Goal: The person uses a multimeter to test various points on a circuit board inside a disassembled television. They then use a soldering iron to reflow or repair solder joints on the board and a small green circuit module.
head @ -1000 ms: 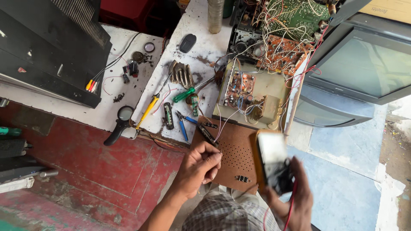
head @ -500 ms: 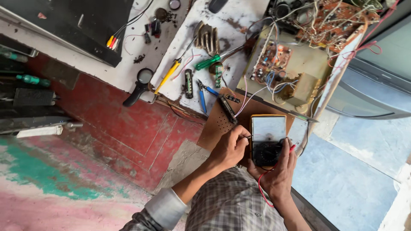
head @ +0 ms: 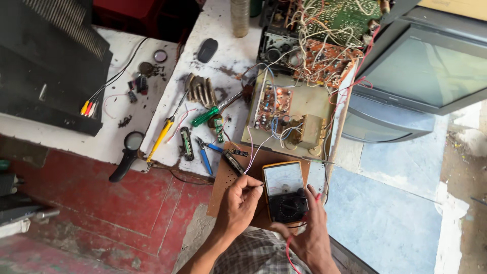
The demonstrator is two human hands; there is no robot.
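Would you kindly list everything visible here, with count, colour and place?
meter: one, yellow-rimmed with black dial, on the brown board near the hands
brown board: one, perforated, under the meter
circuit board: one, beige base with wired parts, above the meter
television: one, grey, at right
green screwdriver: one, on the white bench
yellow screwdriver: one, left of the green one
blue pliers: one, bench edge
magnifying glass: one, black, bench edge
black casing: one, upper left
left hand: pinching a thin probe beside the meter
right hand: holding the meter's lower right, red wire beneath
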